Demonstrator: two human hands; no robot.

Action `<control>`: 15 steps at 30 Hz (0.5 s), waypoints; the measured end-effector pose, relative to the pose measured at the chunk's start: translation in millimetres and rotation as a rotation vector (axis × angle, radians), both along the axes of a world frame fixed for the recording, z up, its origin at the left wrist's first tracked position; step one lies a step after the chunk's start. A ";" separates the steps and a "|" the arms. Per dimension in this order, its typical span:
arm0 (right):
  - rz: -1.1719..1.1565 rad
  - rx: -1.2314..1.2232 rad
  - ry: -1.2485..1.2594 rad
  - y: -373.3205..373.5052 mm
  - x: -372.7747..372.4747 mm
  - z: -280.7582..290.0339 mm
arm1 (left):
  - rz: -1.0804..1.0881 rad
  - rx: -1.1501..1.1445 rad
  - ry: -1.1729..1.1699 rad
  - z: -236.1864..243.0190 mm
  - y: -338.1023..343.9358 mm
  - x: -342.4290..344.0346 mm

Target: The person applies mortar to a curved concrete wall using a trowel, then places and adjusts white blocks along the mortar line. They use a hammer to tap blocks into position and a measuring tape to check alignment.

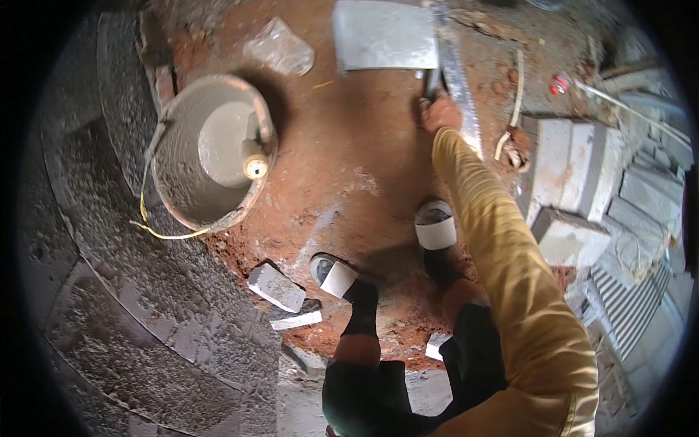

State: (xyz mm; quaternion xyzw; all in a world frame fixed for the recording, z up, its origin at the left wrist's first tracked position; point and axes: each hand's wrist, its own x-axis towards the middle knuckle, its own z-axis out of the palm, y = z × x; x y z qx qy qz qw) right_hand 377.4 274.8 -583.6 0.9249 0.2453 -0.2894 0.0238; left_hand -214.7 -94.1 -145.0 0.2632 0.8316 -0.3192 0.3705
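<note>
My right hand (442,115) reaches far forward at the end of a yellow sleeve, its fingers closed around a dark tool (435,81). The tool's kind is not clear. It lies against the right edge of a pale grey block (386,35). Beside the hand, a long shiny strip (460,87) runs along the ground past the block. My left hand is out of the picture. To the left stands a round bucket (171,171) with wet grey mortar (222,149) inside. A tool with a pale round handle end (255,167) leans in it.
Stacked pale blocks (564,164) and a corrugated sheet (630,306) are at the right. Crumpled clear plastic (280,47) lies beyond the bucket. Broken block pieces (277,288) lie near my left foot (333,275). A rough grey wall (145,313) lines the left.
</note>
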 end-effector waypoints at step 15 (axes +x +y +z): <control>0.361 0.562 0.219 -178.8 82.5 244.5 | -0.064 0.713 0.051 117.5 59.7 54.9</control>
